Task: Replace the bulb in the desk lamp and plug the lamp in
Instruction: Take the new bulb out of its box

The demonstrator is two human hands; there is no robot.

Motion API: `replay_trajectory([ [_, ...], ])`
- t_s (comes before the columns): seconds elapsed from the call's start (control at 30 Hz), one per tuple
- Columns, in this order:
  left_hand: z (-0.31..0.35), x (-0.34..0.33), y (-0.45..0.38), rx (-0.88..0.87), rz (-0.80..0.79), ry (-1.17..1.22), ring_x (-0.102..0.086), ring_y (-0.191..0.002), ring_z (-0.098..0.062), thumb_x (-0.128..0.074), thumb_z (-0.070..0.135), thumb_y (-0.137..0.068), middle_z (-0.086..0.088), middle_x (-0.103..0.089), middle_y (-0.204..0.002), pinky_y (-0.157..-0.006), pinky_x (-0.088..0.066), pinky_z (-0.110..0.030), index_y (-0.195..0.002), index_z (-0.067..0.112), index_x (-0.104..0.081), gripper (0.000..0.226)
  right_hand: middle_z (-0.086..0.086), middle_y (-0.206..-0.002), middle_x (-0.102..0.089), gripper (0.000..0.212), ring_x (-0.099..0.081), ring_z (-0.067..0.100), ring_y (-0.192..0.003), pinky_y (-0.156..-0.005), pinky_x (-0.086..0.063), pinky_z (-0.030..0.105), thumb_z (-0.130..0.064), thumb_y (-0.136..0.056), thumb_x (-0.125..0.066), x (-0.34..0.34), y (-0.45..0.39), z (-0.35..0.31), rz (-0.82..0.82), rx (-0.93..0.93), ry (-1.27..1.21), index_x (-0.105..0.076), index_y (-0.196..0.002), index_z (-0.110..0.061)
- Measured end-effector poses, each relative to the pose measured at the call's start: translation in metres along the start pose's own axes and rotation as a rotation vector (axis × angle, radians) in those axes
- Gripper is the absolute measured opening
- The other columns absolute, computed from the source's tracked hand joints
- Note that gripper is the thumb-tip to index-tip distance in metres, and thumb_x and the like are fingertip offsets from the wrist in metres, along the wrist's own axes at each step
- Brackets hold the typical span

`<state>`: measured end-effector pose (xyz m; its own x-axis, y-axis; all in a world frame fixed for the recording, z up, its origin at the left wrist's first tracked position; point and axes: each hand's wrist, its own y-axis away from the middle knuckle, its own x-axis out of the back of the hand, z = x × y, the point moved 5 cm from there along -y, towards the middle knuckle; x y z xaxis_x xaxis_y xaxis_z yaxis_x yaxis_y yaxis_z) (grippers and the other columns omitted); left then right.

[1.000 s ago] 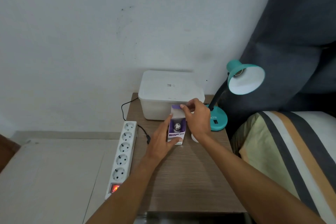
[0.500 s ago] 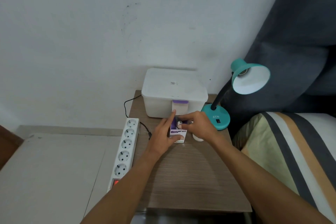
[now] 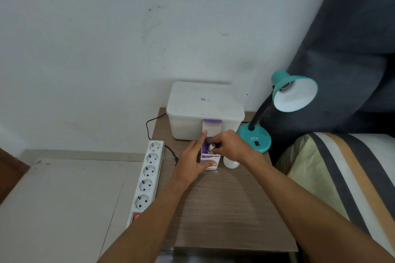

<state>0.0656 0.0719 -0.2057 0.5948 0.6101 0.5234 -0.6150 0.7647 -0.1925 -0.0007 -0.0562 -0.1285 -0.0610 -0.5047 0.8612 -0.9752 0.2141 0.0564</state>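
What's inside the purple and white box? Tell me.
A bulb lies in the purple and white box; only its metal screw base shows. Its glass is covered by the box front and both hands.

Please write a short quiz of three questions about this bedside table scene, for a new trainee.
1. True or false: the teal desk lamp has a bulb in its socket.
2. Which hand steadies the purple-and-white bulb box? A) left hand B) right hand
3. What lies on the table just right of the box?

Key:
1. False, the socket shows empty.
2. A. The right hand's fingers are at the box's open top, by the bulb's metal base.
3. A loose white bulb.
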Motion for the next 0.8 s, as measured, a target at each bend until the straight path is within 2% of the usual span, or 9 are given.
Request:
replay_trajectory([
  [0.1, -0.001, -0.001, 0.000, 0.012, -0.009, 0.007, -0.056, -0.129, -0.006, -0.090, 0.029, -0.078, 0.004, -0.054, -0.148, -0.107, -0.050, -0.025, -0.163, 0.038, -0.019, 0.111, -0.003, -0.098, -0.076, 0.036, -0.063, 0.001, -0.078, -0.070, -0.048, 0.013, -0.017, -0.083, -0.077, -0.004, 0.006, 0.001, 0.120, -0.020, -0.065, -0.072, -0.119, -0.020],
  [0.27, -0.001, 0.000, -0.001, 0.016, 0.013, -0.003, -0.056, -0.129, -0.009, -0.089, 0.027, -0.078, 0.004, -0.053, -0.149, -0.106, -0.052, -0.031, -0.163, 0.039, -0.020, 0.110, -0.006, -0.101, -0.071, 0.031, -0.051, 0.007, -0.087, -0.070, -0.034, 0.012, -0.030, -0.086, -0.074, -0.001, 0.019, 0.007, 0.327, -0.032, -0.086, -0.072, -0.114, -0.019],
  [0.33, 0.000, 0.001, -0.002, 0.014, 0.012, -0.002, -0.057, -0.128, -0.009, -0.089, 0.025, -0.078, 0.005, -0.052, -0.150, -0.105, -0.053, -0.033, -0.162, 0.040, -0.020, 0.110, -0.009, -0.100, -0.067, 0.033, -0.053, 0.007, -0.092, -0.072, -0.038, 0.013, -0.036, -0.085, -0.075, 0.006, 0.020, 0.006, 0.397, -0.049, -0.159, -0.071, -0.113, -0.020],
  [0.47, 0.001, 0.001, -0.001, 0.003, 0.020, 0.008, -0.055, -0.133, -0.008, -0.089, 0.022, -0.077, 0.006, -0.050, -0.153, -0.108, -0.051, -0.035, -0.162, 0.038, -0.022, 0.109, -0.012, -0.098, -0.064, 0.029, -0.055, 0.009, -0.095, -0.078, -0.051, 0.030, -0.039, -0.085, -0.074, 0.012, 0.021, -0.004, 0.455, 0.015, -0.171, -0.068, -0.108, -0.023],
  [0.53, 0.002, 0.001, -0.001, 0.002, 0.026, 0.012, -0.055, -0.133, -0.008, -0.090, 0.022, -0.077, 0.005, -0.051, -0.153, -0.109, -0.051, -0.036, -0.162, 0.037, -0.023, 0.110, -0.012, -0.101, -0.064, 0.026, -0.056, 0.009, -0.098, -0.081, -0.052, 0.033, -0.037, -0.087, -0.073, 0.013, 0.025, -0.008, 0.493, 0.039, -0.197, -0.067, -0.108, -0.023],
  [0.63, 0.002, 0.002, 0.000, 0.012, 0.036, 0.023, -0.055, -0.134, -0.007, -0.089, 0.023, -0.077, 0.005, -0.052, -0.152, -0.110, -0.050, -0.035, -0.161, 0.038, -0.024, 0.107, -0.011, -0.106, -0.067, 0.027, -0.059, 0.007, -0.102, -0.085, -0.054, 0.033, -0.038, -0.090, -0.069, 0.011, 0.029, -0.014, 0.520, 0.055, -0.256, -0.066, -0.111, -0.022],
  [0.8, 0.000, 0.000, -0.001, 0.015, 0.023, -0.003, -0.057, -0.131, -0.009, -0.089, 0.031, -0.077, 0.005, -0.057, -0.148, -0.108, -0.051, -0.036, -0.161, 0.030, -0.029, 0.103, -0.008, -0.100, -0.068, 0.028, -0.065, 0.004, -0.096, -0.079, -0.054, 0.020, -0.038, -0.092, -0.066, 0.026, 0.032, -0.030, 0.590, 0.079, -0.430, -0.059, -0.110, -0.018],
])
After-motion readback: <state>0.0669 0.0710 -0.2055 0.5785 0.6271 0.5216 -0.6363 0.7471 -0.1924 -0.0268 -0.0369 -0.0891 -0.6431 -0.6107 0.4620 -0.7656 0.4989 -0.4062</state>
